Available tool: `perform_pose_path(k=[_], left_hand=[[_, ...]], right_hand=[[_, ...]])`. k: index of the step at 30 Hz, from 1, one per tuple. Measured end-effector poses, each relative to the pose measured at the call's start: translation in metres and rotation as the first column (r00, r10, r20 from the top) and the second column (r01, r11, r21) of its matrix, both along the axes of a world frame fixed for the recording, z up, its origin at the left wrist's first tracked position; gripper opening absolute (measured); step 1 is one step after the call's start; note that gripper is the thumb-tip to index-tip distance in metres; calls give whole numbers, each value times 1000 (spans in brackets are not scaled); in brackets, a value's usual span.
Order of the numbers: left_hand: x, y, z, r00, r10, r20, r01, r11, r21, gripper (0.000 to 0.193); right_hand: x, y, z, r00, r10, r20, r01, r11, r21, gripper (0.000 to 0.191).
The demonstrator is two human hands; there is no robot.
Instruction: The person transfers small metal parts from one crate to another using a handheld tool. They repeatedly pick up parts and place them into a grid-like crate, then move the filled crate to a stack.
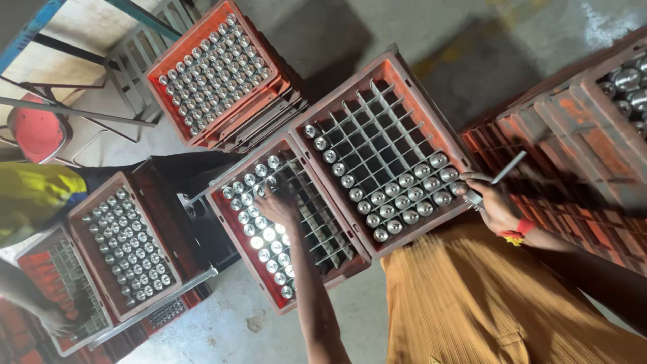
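The left hand (278, 202) sits in the middle of the frame, fingers bent down into a red crate (232, 232) w/ a grid inside. Its grip is on the silver cans (259, 219) there, but the picture is blurry, so I can't tell if the fingers are shut on a can or just touching the tops. The cans lie right under this hand & to its left; the grid holes to its right are bare. The cans stand up, tops facing the camera.

The right hand (495, 205) is at the right of the frame. Its grip is pressed around a thin grey bar (509, 167). The bar's long way points up & to the right, away from the hand. Just left of this hand is a 2nd red crate (397, 67), w/ cans in its lower rows & down its left side, the rest bare. So the right hand is nearer that crate, the left hand nearer the first one.

Count: 2 crates by the hands. Approx 25 cans show in each, hard to count for sure. 1 full crate (214, 71) at upper left, 1 full crate (125, 243) at lower left, a grey one (64, 283) beside it. More red crates (593, 128) at the right edge. Another person's hand (57, 322) is at lower left. The floor (222, 330) is grey concrete.
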State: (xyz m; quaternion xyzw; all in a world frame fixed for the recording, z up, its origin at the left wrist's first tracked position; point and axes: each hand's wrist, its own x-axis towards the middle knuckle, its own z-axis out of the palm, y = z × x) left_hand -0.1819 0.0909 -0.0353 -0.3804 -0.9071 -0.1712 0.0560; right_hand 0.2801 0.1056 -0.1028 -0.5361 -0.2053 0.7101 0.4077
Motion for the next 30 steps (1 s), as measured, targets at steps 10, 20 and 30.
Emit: perform_pose_path(k=[10, 20, 30], left_hand=[[-33, -21, -10, 991, -121, 63, 113, 986, 122, 44], [130, -94, -43, 42, -338, 940, -356, 874, 330, 28], [245, -89, 28, 332, -163, 929, 256, 964, 77, 41]], right_hand=[[-26, -48, -17, 998, 16, 55, -9, 992, -129, 21], [-85, -42, 10, 989, 140, -48, -140, 990, 16, 18], [-116, -20, 58, 924, 370, -99, -339, 910, 236, 15]])
